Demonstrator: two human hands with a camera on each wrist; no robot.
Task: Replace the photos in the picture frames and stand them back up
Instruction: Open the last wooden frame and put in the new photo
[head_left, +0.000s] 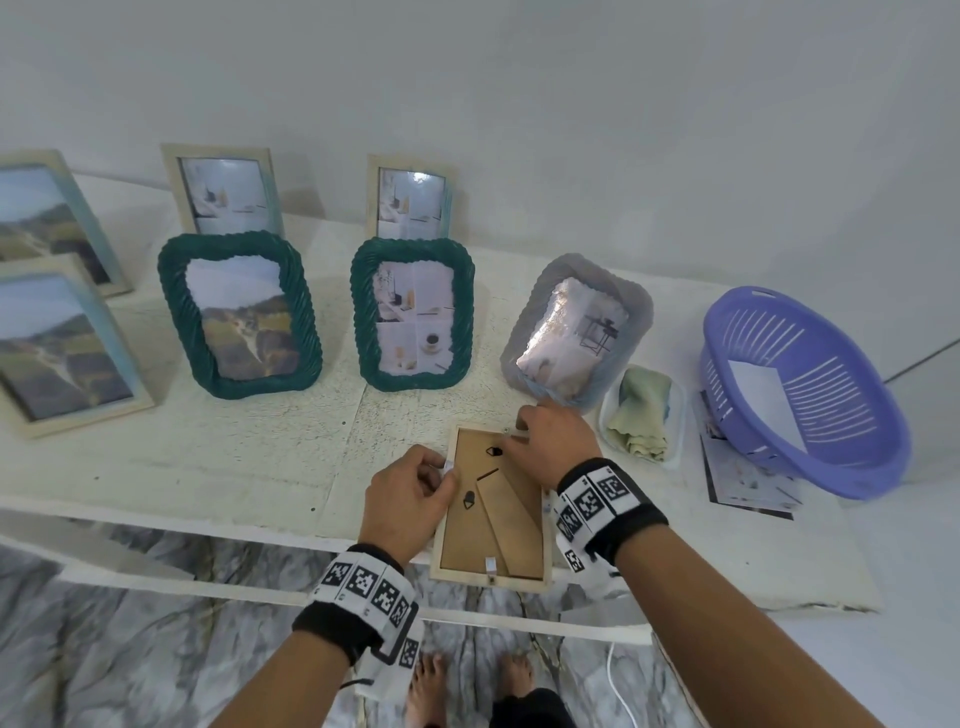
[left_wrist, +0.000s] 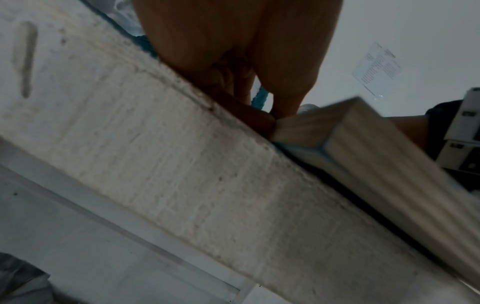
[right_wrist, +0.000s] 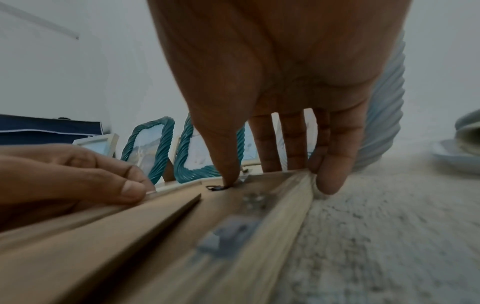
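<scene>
A pale wooden picture frame (head_left: 522, 579) lies face down at the table's front edge, its brown backing board (head_left: 467, 540) and folded stand leg facing up. My left hand (head_left: 410, 493) pinches a small metal tab on the frame's left rim; in the right wrist view the left hand (right_wrist: 78, 174) shows thumb and finger closed on it. My right hand (head_left: 550, 441) grips the far right corner, and in its own view the right hand (right_wrist: 285, 82) has the thumb pressing the board by a black hanger and the fingers curled over the rim. The frame (left_wrist: 363, 144) overhangs the edge.
Two green rope-edged frames (head_left: 239, 317) (head_left: 413, 317) and a grey one (head_left: 576, 332) stand mid-table, with pale wooden frames (head_left: 223, 189) behind and at the left. A cloth in a white tray (head_left: 641, 415), a purple basket (head_left: 800, 389) and loose photos (head_left: 748, 483) sit at the right.
</scene>
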